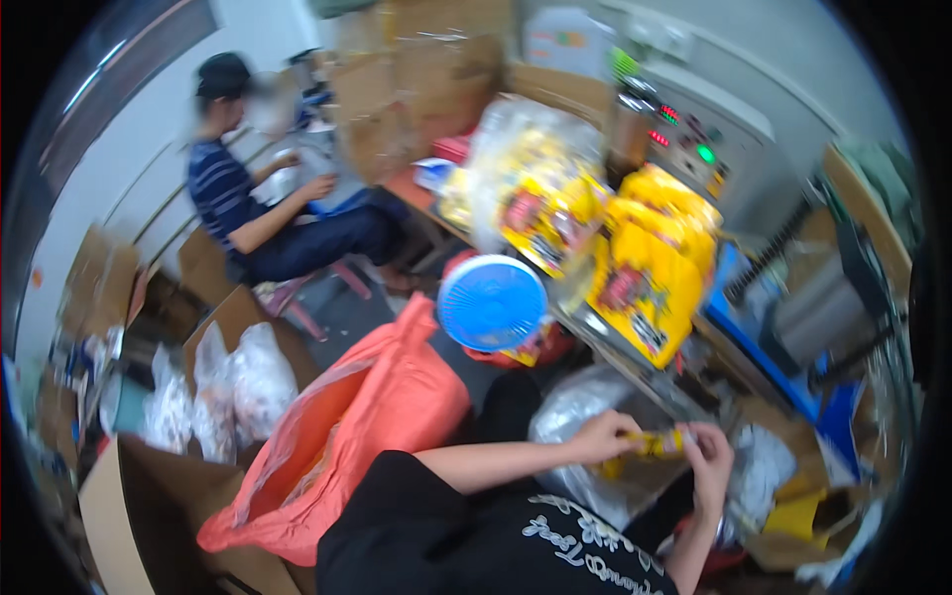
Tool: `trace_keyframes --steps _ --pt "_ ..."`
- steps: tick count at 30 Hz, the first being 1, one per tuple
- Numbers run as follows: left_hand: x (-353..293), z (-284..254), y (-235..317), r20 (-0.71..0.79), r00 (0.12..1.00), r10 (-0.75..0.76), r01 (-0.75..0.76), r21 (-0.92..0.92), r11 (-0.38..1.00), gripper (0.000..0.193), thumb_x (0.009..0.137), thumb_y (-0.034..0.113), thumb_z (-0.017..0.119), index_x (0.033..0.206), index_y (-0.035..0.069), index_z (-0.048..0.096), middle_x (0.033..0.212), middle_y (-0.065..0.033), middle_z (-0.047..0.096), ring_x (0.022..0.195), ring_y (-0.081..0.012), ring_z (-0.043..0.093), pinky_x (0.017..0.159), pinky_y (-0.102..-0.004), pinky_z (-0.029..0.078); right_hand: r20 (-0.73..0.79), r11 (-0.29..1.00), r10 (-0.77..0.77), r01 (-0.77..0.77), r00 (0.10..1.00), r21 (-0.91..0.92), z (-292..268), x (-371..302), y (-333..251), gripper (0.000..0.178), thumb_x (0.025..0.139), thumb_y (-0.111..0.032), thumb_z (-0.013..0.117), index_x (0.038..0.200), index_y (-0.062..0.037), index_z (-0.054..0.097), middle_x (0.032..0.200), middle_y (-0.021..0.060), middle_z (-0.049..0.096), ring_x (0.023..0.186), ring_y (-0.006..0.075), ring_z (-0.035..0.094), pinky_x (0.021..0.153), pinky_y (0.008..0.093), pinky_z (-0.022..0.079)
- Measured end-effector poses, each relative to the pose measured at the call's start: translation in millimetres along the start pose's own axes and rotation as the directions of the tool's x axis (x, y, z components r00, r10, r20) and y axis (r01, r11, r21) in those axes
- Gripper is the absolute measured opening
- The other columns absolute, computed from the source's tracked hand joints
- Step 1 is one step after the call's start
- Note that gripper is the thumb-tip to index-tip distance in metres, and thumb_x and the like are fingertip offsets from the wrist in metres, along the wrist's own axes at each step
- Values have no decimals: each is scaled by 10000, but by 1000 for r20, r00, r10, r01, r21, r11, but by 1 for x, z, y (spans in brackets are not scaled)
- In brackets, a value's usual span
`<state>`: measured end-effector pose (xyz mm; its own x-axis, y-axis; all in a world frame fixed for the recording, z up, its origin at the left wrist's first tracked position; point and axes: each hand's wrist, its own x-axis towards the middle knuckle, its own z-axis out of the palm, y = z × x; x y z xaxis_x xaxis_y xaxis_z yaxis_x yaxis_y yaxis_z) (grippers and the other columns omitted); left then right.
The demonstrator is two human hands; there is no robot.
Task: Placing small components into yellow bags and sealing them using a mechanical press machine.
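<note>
Both your hands pinch one small yellow packet (654, 442): left hand (600, 436) closed on one end, right hand (709, 456) closed on the other.

Glossy yellow plastic packets (647, 288) stacked. Thin orange plastic bag (372, 407), crinkled, faintly shiny. Clear plastic bags (223, 392), glossy. Matt brown cardboard box (124, 501). Blue plastic fan (491, 302), smooth.

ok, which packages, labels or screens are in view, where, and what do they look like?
Small yellow packet: flat, between left hand and right hand.
Yellow pouches: stacked centre-right, red and black print.
Control panel: grey, upper right, red and green lights.
Orange bag: open, lower left.
</note>
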<state>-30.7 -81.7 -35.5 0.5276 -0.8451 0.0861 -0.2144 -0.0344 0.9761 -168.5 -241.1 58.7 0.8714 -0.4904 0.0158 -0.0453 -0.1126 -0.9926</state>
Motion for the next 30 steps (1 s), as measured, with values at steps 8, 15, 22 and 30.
trace_keyframes --steps 8,15,22,30 --pt "14 -11 -4 141 961 -239 254 -95 963 287 887 269 680 955 -8 718 800 -36 695 691 -67 604 622 -233 491 -72 957 56 -33 996 287 2 15 46 373 900 -55 597 1258 -21 498 1131 122 649 1067 192 601 921 294 462" --pt "55 6 32 60 927 -371 357 -449 819 291 893 211 671 953 -73 674 861 -97 698 716 -111 644 654 -259 513 -477 923 -169 -31 862 -382 -51 3 30 243 892 -136 644 1106 -21 648 1026 65 669 920 150 613 792 271 477" --pt "75 13 36 41 909 -414 352 -608 712 250 884 167 660 928 -79 672 853 -101 699 689 -135 648 616 -280 502 -382 562 -389 -113 838 -819 -100 23 57 246 867 -118 624 1090 -16 645 1022 137 660 882 285 642 779 346 498" --pt "82 -72 42 -297 864 408 -106 684 722 563 778 271 733 1282 94 556 1401 -159 452 1314 -351 400 1073 -445 289 -323 500 -437 -72 839 -863 -96 29 69 284 786 -42 621 1070 -33 615 1126 176 586 978 376 564 856 429 462"
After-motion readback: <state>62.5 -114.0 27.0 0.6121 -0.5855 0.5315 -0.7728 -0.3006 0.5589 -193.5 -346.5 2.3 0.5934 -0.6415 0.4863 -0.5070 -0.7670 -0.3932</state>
